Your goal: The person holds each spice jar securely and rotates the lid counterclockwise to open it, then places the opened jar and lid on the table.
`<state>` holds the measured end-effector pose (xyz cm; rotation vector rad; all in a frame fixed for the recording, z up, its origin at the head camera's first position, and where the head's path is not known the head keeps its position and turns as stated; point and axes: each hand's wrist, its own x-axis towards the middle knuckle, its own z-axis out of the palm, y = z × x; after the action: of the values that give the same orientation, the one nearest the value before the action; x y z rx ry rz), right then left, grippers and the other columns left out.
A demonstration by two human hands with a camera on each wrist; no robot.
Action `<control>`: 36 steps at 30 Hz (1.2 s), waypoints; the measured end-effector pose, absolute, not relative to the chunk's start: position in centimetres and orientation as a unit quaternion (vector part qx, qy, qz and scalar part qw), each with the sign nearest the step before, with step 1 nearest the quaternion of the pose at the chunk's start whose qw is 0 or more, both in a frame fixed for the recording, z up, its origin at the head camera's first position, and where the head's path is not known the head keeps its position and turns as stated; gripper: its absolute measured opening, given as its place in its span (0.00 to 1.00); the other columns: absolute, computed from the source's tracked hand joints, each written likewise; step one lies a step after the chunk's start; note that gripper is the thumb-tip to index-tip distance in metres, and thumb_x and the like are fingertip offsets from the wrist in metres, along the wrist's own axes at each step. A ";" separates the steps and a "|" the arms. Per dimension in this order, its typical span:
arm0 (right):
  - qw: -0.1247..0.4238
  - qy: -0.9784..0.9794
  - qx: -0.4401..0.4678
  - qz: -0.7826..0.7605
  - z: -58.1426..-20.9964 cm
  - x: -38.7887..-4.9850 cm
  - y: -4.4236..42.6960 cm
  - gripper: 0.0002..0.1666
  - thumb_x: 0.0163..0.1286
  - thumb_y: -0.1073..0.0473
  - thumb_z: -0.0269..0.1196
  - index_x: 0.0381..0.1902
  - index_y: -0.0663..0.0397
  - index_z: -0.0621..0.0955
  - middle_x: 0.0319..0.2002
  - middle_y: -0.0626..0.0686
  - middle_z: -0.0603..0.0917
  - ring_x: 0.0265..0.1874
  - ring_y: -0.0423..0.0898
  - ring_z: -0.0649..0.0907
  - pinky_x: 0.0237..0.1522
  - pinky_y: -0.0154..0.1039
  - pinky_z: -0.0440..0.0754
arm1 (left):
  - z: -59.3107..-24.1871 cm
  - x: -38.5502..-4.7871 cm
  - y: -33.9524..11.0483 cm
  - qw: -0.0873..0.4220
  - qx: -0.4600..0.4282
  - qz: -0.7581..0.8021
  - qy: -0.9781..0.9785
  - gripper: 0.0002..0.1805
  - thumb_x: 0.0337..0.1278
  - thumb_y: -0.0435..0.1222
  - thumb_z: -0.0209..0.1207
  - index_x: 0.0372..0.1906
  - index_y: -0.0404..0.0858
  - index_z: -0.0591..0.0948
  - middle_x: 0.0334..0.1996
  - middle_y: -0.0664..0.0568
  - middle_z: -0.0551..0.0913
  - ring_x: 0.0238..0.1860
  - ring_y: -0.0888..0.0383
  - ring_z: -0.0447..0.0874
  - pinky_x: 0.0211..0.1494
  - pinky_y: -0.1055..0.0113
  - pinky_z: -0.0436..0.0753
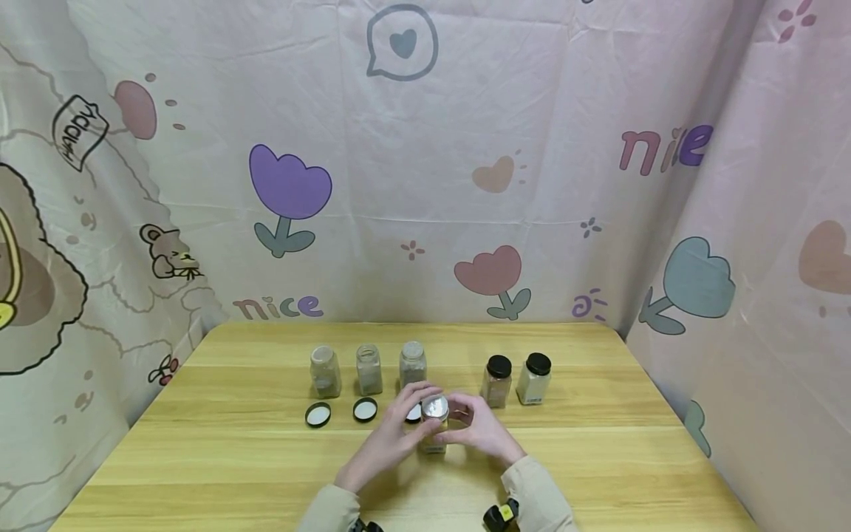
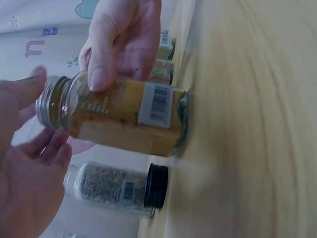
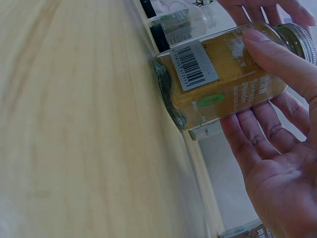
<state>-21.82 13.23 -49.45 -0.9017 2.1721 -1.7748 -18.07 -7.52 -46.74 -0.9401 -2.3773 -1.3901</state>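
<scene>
A square glass jar of yellow-brown powder (image 1: 434, 445) (image 2: 133, 116) (image 3: 213, 84), labelled turmeric powder, has a silvery ribbed top and no black lid on it. My right hand (image 1: 485, 432) (image 2: 126, 42) (image 3: 277, 163) grips its body, thumb on one side and fingers on the other. Around the silvery top are the thumb and fingers of my left hand (image 1: 392, 434) (image 2: 27, 173) (image 3: 270, 12). In the wrist views the jar's base is near the wooden table; whether it touches is unclear.
Behind stand three glass jars without black lids (image 1: 325, 373), (image 1: 368, 372), (image 1: 413, 362). Black lids, white inside up, lie before them (image 1: 318, 414), (image 1: 365, 409), (image 1: 413, 415). Two black-lidded jars (image 1: 496, 383), (image 1: 534, 380) stand to the right. A patterned curtain (image 1: 399, 185) hangs behind the table (image 1: 631, 451).
</scene>
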 end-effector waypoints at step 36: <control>0.101 0.731 -0.297 -0.606 -49.7 -21.9 13.2 0.34 0.55 0.68 0.74 0.60 0.69 0.76 0.57 0.70 0.79 0.52 0.31 0.82 0.62 0.26 0.78 | -46.7 -18.0 -7.5 0.164 -0.314 -0.435 -0.828 0.25 0.58 0.34 0.66 0.62 0.37 0.79 0.60 0.48 0.83 0.52 0.58 0.73 0.57 0.61 0.82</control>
<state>-21.87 13.23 -49.68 -0.8774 2.1596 -1.7910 -18.00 -7.53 -46.65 -0.8957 -2.3604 -1.2387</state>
